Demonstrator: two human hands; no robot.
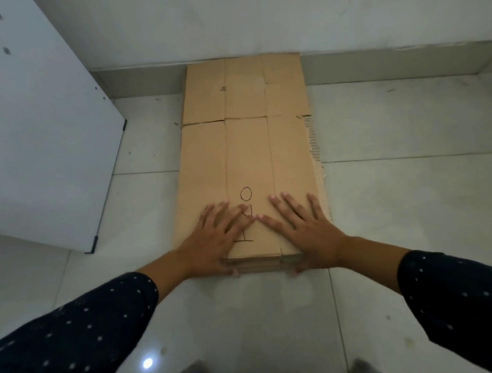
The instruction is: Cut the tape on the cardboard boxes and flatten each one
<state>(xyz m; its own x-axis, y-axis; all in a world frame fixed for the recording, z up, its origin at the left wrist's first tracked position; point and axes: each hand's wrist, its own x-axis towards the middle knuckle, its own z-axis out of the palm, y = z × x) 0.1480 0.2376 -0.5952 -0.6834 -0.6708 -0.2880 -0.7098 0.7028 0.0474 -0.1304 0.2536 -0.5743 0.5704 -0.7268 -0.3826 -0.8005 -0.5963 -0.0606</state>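
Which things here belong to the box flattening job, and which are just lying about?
Job: cardboard, left hand, right hand, both pressing flat on it.
Lying about: white panel, at the left.

A single wide-angle camera, worn on the head, faces forward and steeply downward onto the tiled floor (pixel 397 207). The flattened cardboard (pixel 249 157) sits centred, the sleeves (pixel 76 338) at the bottom edge and the wall (pixel 259 20) at the top.

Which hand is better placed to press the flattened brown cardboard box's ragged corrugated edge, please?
Likely right: the right hand lies nearest that ragged edge; the left hand presses the cardboard box on its opposite side.
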